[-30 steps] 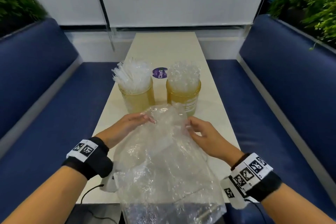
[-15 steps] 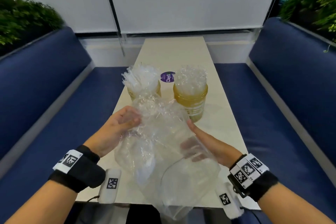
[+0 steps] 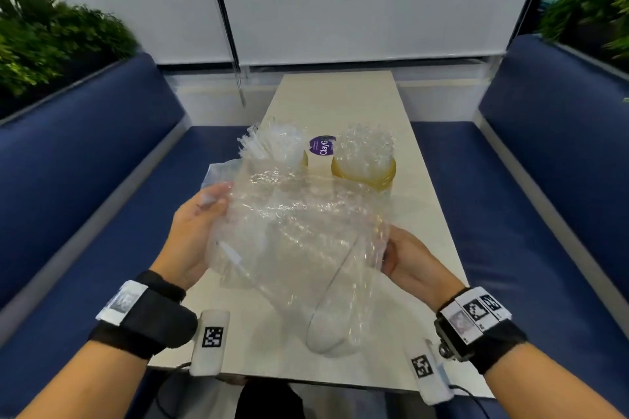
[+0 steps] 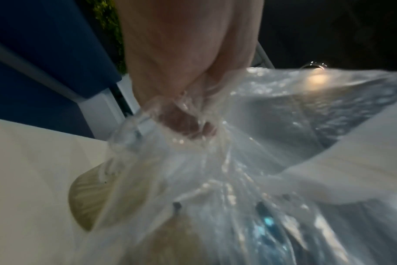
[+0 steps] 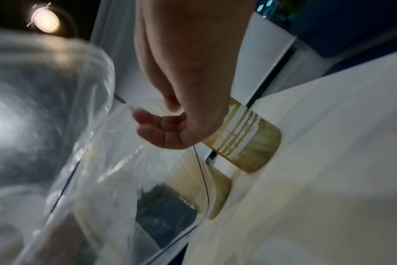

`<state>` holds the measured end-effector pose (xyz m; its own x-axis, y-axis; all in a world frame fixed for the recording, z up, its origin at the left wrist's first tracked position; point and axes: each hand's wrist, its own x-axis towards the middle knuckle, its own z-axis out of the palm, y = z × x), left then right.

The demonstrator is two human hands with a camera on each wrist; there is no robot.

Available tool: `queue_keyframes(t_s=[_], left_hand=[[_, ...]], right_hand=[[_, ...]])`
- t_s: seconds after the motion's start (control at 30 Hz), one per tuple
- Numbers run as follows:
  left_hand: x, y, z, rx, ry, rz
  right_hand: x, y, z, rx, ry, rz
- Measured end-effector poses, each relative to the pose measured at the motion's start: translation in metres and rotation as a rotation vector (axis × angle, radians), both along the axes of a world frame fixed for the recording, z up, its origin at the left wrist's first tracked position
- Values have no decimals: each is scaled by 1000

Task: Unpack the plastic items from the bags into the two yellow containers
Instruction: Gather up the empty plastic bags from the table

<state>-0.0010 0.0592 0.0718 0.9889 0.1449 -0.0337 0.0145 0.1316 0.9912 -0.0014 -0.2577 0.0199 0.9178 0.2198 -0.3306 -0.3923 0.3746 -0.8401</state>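
bag (image 3: 299, 248) held above bench (image 3: 425, 214), near its front edge, before two jars (image 3: 364, 170). left hand (image 3: 194, 231) clamps bunched film; right hand (image 3: 412, 262) curls round opposite edge. bag looks empty: judge step as clearing it. keep grip firm, lift clear of jars, avoid toppling straws (image 3: 272, 143).

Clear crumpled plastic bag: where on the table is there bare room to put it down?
Bare cream tabletop lies beyond the two yellow containers, toward the wall, and a strip right of them. The near half is crowded: both hands hold the clear crumpled plastic bag there.
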Motion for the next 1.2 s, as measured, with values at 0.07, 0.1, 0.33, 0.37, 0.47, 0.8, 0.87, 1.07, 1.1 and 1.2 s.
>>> queue_keyframes(t_s=[0.07, 0.1, 0.33, 0.37, 0.47, 0.8, 0.87, 1.07, 1.1, 1.2], left_hand=[[-2, -4, -1, -10, -14, 38], [-4, -7, -2, -14, -18, 53], [-21, -6, -17, -49, 122, -37], [-22, -2, -18, -34, 120, -47], [-31, -1, -16, 79, 69, -53], [-42, 8, -5, -51, 280, -120], [-45, 10, -8, -50, 311, -174], [-55, 9, -2, 128, 274, -335], [-56, 9, -2, 124, 289, -346], [-56, 6, 1, 27, 360, -311]], right_hand=[[-5, -6, -3, 100, 4, 82], [-8, -6, -4, 129, -15, 155], [-13, 15, 6, 4, -153, 260], [-13, 12, 9, 11, -165, 280], [-17, -2, 16, 38, -227, 416], [-3, -11, 22, -210, -439, 342], [-1, -17, 20, -245, -496, 379], [-3, -31, 13, -318, -601, 432], [-4, -31, 13, -344, -638, 436], [-4, -31, 11, -429, -735, 432]])
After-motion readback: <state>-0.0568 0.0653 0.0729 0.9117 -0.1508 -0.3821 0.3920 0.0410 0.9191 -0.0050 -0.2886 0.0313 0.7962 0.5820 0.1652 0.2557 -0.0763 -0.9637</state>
